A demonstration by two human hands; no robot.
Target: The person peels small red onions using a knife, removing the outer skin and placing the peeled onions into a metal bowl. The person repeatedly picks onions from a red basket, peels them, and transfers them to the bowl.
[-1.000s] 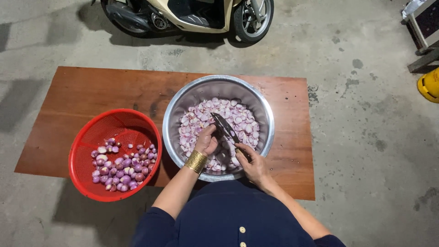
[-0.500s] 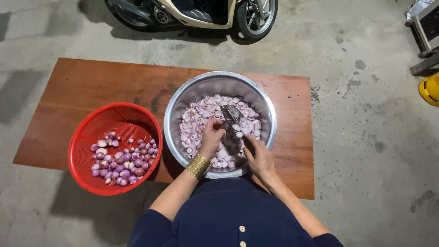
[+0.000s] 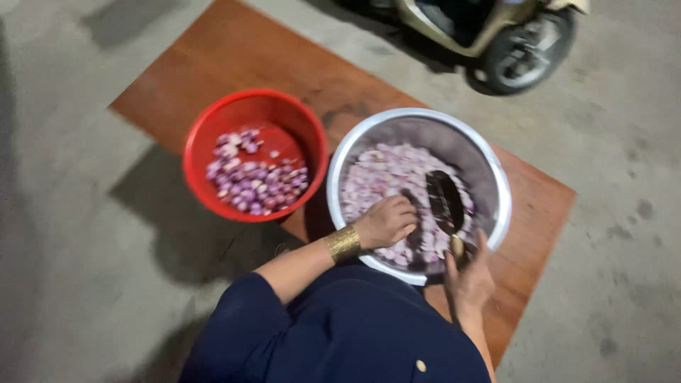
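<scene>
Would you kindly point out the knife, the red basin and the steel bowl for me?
knife (image 3: pixel 444 201), head view, on the dark blade.
red basin (image 3: pixel 245 101), head view, on its far rim.
steel bowl (image 3: pixel 496 186), head view, on its right rim.

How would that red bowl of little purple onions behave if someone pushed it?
The red bowl is probably light plastic and only partly filled, so it would likely slide on the wooden board. The round shallots inside would probably roll and shift.

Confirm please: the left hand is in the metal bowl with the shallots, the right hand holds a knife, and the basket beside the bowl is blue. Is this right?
Not quite. The head view shows the basket is red, not blue. The rest stands: the left hand is in the metal bowl with the shallots, and the right hand holds a knife.
</scene>
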